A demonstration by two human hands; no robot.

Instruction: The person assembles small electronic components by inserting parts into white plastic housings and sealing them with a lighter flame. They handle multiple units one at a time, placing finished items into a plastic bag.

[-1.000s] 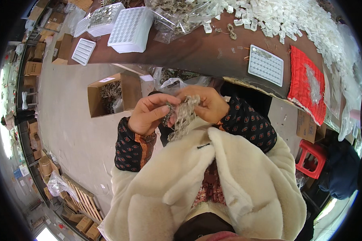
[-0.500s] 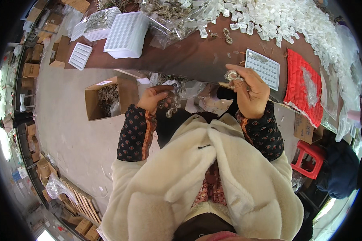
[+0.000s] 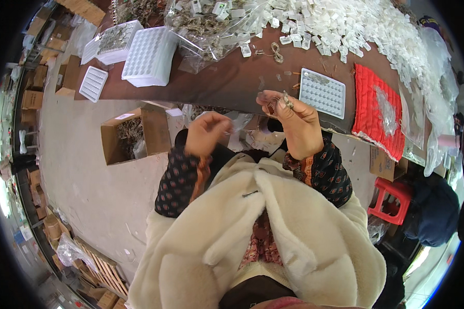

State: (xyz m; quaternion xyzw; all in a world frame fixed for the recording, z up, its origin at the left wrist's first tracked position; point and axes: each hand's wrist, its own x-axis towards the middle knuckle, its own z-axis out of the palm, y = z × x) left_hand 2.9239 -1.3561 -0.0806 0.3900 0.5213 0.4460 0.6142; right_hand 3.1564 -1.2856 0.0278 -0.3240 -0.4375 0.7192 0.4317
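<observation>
My right hand point(image 3: 300, 129) is raised in front of the table edge. Between its thumb and fingers it pinches a small coiled bundle of thin wire point(image 3: 286, 101), brownish and clear. To the left, my left hand point(image 3: 205, 135) hovers off the table edge with curled fingers, smeared by motion. Whether anything is in it I cannot make out. Just beyond the right hand, a white tray with rows of round pits point(image 3: 322, 95) lies on the brown tabletop point(image 3: 227, 80). Another wire bundle point(image 3: 277, 53) rests farther back.
A large heap of clear plastic cases point(image 3: 345, 26) covers the back right. Stacked white trays point(image 3: 148, 56) stand at the left, near a bag of wire bundles point(image 3: 203, 31). A red quilted pad point(image 3: 377, 110) lies at the right. Below are an open cardboard box point(image 3: 157, 131) and a red stool point(image 3: 392, 201).
My right hand has moved left and turned, still pinching its bundle. My left hand has shifted slightly right; the dangling strands seen in it before no longer show. The view has shifted slightly.
</observation>
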